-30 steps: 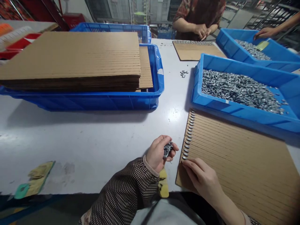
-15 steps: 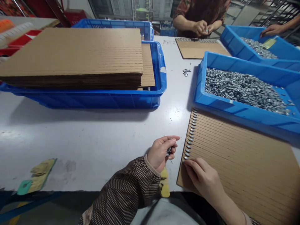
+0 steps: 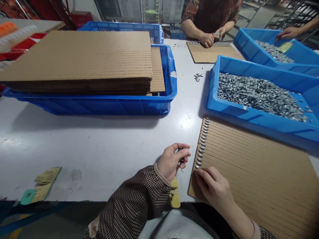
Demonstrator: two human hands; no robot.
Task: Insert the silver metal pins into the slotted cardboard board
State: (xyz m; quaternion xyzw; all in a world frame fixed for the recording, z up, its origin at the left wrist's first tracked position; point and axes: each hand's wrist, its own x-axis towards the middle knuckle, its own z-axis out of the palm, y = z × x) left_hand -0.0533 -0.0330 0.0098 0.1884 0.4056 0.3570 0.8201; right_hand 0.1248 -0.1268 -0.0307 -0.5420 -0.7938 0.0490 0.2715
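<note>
My left hand (image 3: 173,160) is curled around a few small silver metal pieces (image 3: 179,162), just off the left edge of a slotted cardboard sheet (image 3: 259,172). Along that edge runs a column of spindle-shaped silver pieces (image 3: 201,151), each seated at a slit. At the column's near end, my right hand (image 3: 215,187) pinches with thumb and forefinger against the cardboard; whatever lies between the fingertips is hidden. A blue bin (image 3: 251,109) full of the same silver pieces stands right behind the sheet.
A stack of cardboard sheets (image 3: 82,59) rests on a blue crate (image 3: 104,105) at left. Loose pieces (image 3: 198,77) lie mid-table. Across it, a person (image 3: 211,23) handles pieces over another sheet (image 3: 211,54). Another hand (image 3: 287,33) reaches into a second blue bin (image 3: 261,54).
My left fingers have shifted slightly around the pieces. My right hand stays at the same spot on the sheet. Across the table, the person's hands have parted, one lowering to the cardboard.
</note>
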